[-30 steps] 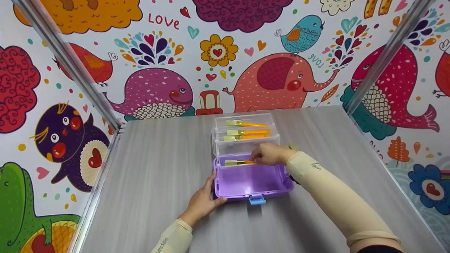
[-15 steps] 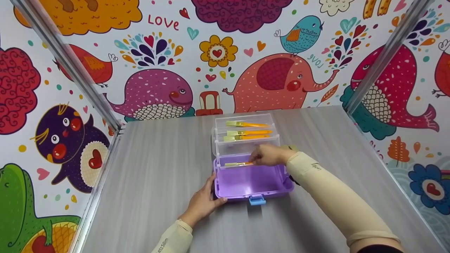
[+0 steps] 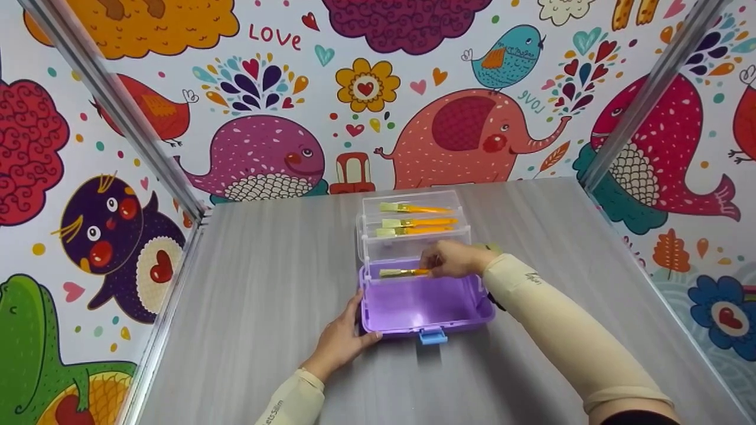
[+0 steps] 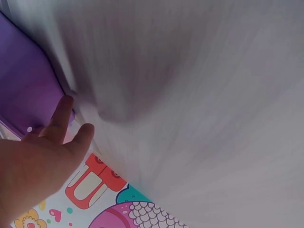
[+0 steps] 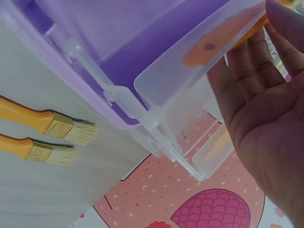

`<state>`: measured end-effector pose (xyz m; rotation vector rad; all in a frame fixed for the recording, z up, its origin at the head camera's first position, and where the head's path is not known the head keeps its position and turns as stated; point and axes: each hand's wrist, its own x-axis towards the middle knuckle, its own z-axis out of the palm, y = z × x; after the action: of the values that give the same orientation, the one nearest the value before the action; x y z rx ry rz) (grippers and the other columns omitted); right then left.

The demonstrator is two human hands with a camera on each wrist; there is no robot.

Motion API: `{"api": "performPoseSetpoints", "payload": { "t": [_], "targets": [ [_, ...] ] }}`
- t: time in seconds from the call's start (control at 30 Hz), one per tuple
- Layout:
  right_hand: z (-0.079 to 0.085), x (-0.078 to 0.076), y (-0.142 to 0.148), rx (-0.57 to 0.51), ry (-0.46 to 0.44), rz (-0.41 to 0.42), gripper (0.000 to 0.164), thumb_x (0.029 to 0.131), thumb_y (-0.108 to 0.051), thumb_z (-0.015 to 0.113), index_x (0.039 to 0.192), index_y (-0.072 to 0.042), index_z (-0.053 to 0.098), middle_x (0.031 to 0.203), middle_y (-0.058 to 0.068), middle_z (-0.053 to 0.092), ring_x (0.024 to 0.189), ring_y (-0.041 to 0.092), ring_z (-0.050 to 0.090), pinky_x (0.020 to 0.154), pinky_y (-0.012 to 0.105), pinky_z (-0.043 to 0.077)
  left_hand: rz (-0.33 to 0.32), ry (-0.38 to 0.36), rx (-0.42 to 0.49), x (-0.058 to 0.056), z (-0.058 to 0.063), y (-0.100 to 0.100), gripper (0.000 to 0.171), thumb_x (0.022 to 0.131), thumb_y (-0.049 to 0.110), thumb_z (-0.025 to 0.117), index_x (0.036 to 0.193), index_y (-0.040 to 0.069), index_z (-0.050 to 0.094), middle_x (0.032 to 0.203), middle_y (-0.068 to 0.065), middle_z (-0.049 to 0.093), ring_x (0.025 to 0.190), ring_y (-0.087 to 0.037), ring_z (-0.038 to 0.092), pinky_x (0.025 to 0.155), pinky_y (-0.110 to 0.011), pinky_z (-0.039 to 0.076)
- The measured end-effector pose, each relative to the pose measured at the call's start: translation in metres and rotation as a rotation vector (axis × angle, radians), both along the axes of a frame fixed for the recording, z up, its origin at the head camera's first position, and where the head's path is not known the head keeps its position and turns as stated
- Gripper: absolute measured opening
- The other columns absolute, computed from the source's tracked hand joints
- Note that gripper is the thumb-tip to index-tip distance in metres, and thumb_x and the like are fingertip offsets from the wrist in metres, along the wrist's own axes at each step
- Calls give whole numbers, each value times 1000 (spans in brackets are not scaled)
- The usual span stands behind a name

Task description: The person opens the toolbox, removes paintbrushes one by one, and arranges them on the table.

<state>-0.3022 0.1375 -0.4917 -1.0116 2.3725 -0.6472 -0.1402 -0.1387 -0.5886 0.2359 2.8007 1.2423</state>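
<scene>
A purple storage box (image 3: pixel 422 304) stands with its clear tiered trays (image 3: pixel 413 245) folded out at the back. My right hand (image 3: pixel 452 260) pinches the orange handle of a paintbrush (image 3: pixel 403 273) at the lowest tray, bristles pointing left. In the right wrist view, the handle (image 5: pixel 206 52) shows through the translucent plastic, and the fingertips are partly hidden. My left hand (image 3: pixel 339 342) rests against the box's left side, thumb at the front corner. The left wrist view shows its fingers extended along the purple wall (image 4: pixel 28 80).
One paintbrush (image 3: pixel 413 208) lies in the top tray and two brushes (image 3: pixel 416 227) in the tray below. On the grey table, right of the box, lie two more paintbrushes (image 5: pixel 52 123). A blue latch (image 3: pixel 433 337) hangs at the box's front. Printed walls (image 3: pixel 283 153) enclose the table.
The paintbrush in my right hand dipped and turned slightly, then rose back a little in the lowest tray. My left hand and the box have stayed in place.
</scene>
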Motion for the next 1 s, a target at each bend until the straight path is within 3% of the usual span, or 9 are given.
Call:
{"api": "performPoseSetpoints", "payload": {
  "t": [0.3, 0.47, 0.67, 0.8, 1.0],
  "targets": [
    [10, -3, 15, -144, 49, -11, 16, 89, 6, 65, 100, -3, 73, 91, 4, 70, 85, 20, 63, 79, 40, 55, -9, 4, -2, 0, 3, 1, 99, 83, 46, 78, 157, 8, 25, 142, -30, 48, 119, -50, 54, 98, -60, 43],
    [21, -5, 35, -215, -10, -123, 18, 92, 2, 65, 107, -3, 72, 98, 7, 69, 89, 23, 62, 82, 41, 54, -10, 6, 1, 0, 4, 2, 100, 82, 48, 77, 157, 7, 25, 140, -32, 50, 115, -51, 57, 96, -60, 44],
    [29, -4, 65, -194, -90, -297, 22, 96, -7, 64, 117, -6, 69, 99, 8, 67, 90, 27, 61, 83, 40, 55, -10, 2, -4, 1, 5, 0, 101, 82, 47, 78, 157, 7, 24, 139, -33, 50, 114, -51, 57, 96, -61, 44],
    [29, -2, 87, -173, -153, -407, 27, 97, -12, 64, 124, -9, 67, 104, 10, 66, 97, 34, 61, 85, 42, 56, -4, -11, -10, 1, 4, 0, 100, 83, 46, 78, 158, 7, 24, 140, -33, 48, 115, -52, 56, 96, -61, 44],
    [20, 2, 119, -170, -227, -495, 31, 98, -18, 64, 129, -12, 65, 112, 14, 62, 102, 35, 60, 85, 44, 56, -10, -5, -5, 1, 5, 1, 100, 83, 45, 78, 157, 6, 24, 141, -34, 47, 116, -52, 55, 97, -62, 43]
  ]
}}
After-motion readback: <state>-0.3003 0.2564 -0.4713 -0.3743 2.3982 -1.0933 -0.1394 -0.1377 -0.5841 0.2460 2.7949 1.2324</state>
